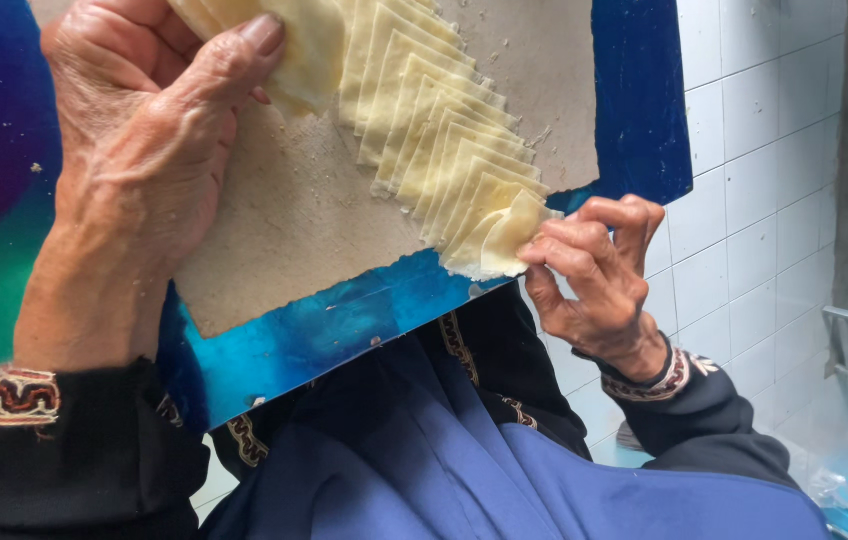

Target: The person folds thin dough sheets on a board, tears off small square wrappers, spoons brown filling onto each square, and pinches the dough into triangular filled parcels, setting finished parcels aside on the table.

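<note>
Seen from the head camera: a fanned row of thin, pale yellow dough wrappers (pixel 444 130) laid overlapping on a beige, flour-dusted sheet (pixel 294 220), itself resting on a blue board (pixel 344 325) that fills the middle of the view. Row running from about 12 o'clock down to roughly 4 o'clock, each square stepped a little past the one before.

Right hand (pixel 599 285) at 4 o'clock of the sheet, fingers curled in tight, thumb and fingertips pinching the last wrapper (pixel 504 240) at the low end of the row — its corner already folded and lifted off the sheet. Left hand (pixel 144 150) at 10 o'clock, spread fairly flat, thumb pressing down on the top end of the row, a soft flap of dough bunched beneath it; no closed grasp, more a holding-down.

Judged from the drape and the curl at the edges: very light, soft and limp, likely slightly tacky, easy to tear or stretch if tugged. Best taken by a free corner or outer edge with a gentle pinch, peeled away from its neighbour rather than dragged.

Dark sleeves with embroidered cuffs (pixel 14 395) at both wrists, a blue garment (pixel 464 460) below the board at 6 o'clock — white tiled wall (pixel 754 200) off at 3 o'clock.
</note>
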A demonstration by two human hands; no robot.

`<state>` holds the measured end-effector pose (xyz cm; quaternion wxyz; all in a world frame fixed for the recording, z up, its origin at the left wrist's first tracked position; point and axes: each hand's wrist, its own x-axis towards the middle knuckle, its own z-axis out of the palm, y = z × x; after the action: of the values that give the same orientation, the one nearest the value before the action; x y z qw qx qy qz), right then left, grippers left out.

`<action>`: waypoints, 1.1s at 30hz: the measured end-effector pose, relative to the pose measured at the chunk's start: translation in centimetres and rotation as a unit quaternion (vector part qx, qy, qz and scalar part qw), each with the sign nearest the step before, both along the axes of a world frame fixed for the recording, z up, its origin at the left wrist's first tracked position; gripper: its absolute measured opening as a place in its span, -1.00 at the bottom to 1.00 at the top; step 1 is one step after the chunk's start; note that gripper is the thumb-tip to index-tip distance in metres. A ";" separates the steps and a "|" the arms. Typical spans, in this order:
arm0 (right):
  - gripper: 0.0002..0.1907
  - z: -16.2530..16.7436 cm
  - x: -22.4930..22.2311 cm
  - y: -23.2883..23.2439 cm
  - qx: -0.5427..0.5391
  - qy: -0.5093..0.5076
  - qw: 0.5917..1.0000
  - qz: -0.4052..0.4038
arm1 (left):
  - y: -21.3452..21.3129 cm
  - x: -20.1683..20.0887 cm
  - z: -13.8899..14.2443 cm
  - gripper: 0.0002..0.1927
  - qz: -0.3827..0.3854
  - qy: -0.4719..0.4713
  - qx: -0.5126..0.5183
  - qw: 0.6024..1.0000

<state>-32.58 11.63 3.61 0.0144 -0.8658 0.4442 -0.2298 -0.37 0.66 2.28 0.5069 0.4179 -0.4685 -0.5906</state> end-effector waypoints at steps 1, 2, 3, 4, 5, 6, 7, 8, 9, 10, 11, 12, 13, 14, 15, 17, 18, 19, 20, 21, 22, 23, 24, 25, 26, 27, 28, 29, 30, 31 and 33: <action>-0.75 -0.3 -0.1 0.3 -0.005 -0.003 1.000 -0.001 | 0.1 0.1 -0.1 -0.87 -0.001 0.015 0.006 1.000; -0.76 -0.5 -0.2 0.6 -0.010 -0.005 1.000 -0.002 | 0.1 0.1 -0.2 -0.87 -0.003 0.030 0.013 0.999; -0.76 -0.7 -0.2 0.8 -0.009 -0.019 1.000 -0.005 | 0.1 0.0 -0.4 -0.87 -0.003 0.046 0.019 0.999; -0.76 -0.9 -0.2 0.9 -0.011 -0.033 0.999 -0.007 | 0.0 0.0 -0.5 -0.87 -0.005 0.050 0.012 0.999; -0.76 -0.9 -0.3 0.9 -0.013 -0.046 0.999 -0.008 | 0.0 0.0 -0.6 -0.87 -0.007 0.054 0.005 0.999; -0.78 -0.9 -0.4 0.8 0.016 -0.079 0.996 -0.028 | -0.1 0.0 -0.6 -0.87 -0.006 0.058 -0.002 0.998; -0.80 -0.8 -0.6 0.5 0.045 -0.113 0.991 -0.048 | 0.0 0.0 -0.6 -0.87 -0.004 0.063 0.004 0.998; -0.82 -0.6 -0.8 0.3 0.075 -0.146 0.984 -0.070 | 0.1 0.0 -0.6 -0.88 -0.003 0.068 0.012 0.998; -0.85 -0.3 -1.0 0.0 0.114 -0.190 0.972 -0.081 | 0.1 0.0 -0.6 -0.88 -0.006 0.074 0.015 0.997; -0.88 0.1 -1.5 -0.6 0.152 -0.234 0.956 -0.090 | 0.1 0.0 -0.7 -0.88 -0.008 0.080 0.018 0.997; -0.88 0.5 -1.9 -1.1 0.166 -0.266 0.945 -0.095 | 0.0 0.1 -0.7 -0.88 -0.012 0.087 0.016 0.996; -0.87 0.9 -2.3 -1.5 0.179 -0.299 0.932 -0.101 | 0.0 0.1 -0.8 -0.88 -0.012 0.084 0.012 0.996; -0.86 1.4 -2.7 -1.8 0.171 -0.323 0.925 -0.103 | 0.0 0.1 -1.0 -0.88 -0.013 0.082 0.009 0.997; -0.84 1.8 -3.0 -2.0 0.166 -0.347 0.917 -0.105 | 0.0 0.2 -1.1 -0.87 -0.010 0.069 0.005 0.998; -0.84 2.2 -3.2 -1.8 0.154 -0.358 0.914 -0.111 | 0.0 0.2 -1.3 -0.87 -0.008 0.056 0.002 0.998; -0.85 2.9 -3.6 -1.2 0.143 -0.383 0.905 -0.118 | 0.1 0.5 -1.4 -0.85 -0.016 -0.030 -0.027 0.999; -0.87 3.1 -3.8 -0.9 0.145 -0.397 0.899 -0.119 | 0.2 0.6 -1.4 -0.85 -0.021 -0.028 -0.029 0.999; -0.90 3.2 -4.0 -0.7 0.157 -0.412 0.891 -0.113 | 0.2 0.5 -1.4 -0.86 -0.026 -0.026 -0.032 0.999; -0.90 3.2 -4.2 -0.6 0.174 -0.401 0.894 -0.101 | 0.2 0.5 -1.3 -0.90 -0.032 0.022 -0.024 0.999; -0.88 3.1 -4.4 -0.4 0.191 -0.389 0.897 -0.088 | 0.3 0.4 -1.2 -0.90 -0.037 0.070 -0.016 0.997; -0.83 3.0 -4.6 -0.6 0.214 -0.353 0.909 -0.065 | 0.2 0.3 -1.0 -0.90 -0.033 0.057 -0.016 0.998; -0.77 2.9 -4.7 -0.6 0.237 -0.316 0.918 -0.040 | 0.1 0.3 -0.8 -0.90 -0.027 0.043 -0.015 0.999; -0.82 2.8 -4.7 -0.6 0.277 -0.338 0.899 -0.044 | 0.1 0.2 -0.7 -0.91 -0.027 0.036 -0.019 0.999; -0.83 2.6 -4.6 -0.6 0.317 -0.359 0.877 -0.048 | 0.1 0.2 -0.6 -0.91 -0.027 0.029 -0.022 0.999; -0.84 2.5 -4.4 -0.7 0.325 -0.335 0.883 -0.052 | 0.0 0.3 -0.5 -0.91 -0.030 0.029 -0.029 0.999; -0.82 2.4 -4.1 -0.8 0.334 -0.311 0.888 -0.056 | 0.0 0.3 -0.5 -0.91 -0.034 0.029 -0.036 0.998; -0.83 2.4 -3.8 -1.0 0.310 -0.242 0.917 -0.061 | 0.0 0.3 -0.5 -0.89 -0.026 0.011 -0.025 0.999; -0.81 2.3 -3.3 -1.3 0.285 -0.172 0.941 -0.064 | 0.1 0.4 -0.6 -0.88 -0.018 -0.008 -0.014 1.000; -0.85 2.3 -2.7 -1.5 0.265 -0.139 0.951 -0.070 | 0.1 0.4 -0.7 -0.87 -0.016 -0.013 -0.017 1.000; -0.86 2.5 -2.2 -1.7 0.246 -0.106 0.961 -0.075 | 0.1 0.5 -0.8 -0.86 -0.014 -0.018 -0.020 1.000; -0.83 2.7 -1.2 -2.2 0.209 -0.044 0.974 -0.072 | 0.1 0.5 -1.0 -0.87 -0.019 -0.006 -0.041 0.999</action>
<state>-33.74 9.44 6.26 0.1977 -0.7983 0.5428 -0.1704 0.10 0.74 1.29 0.5094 0.3915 -0.5037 -0.5776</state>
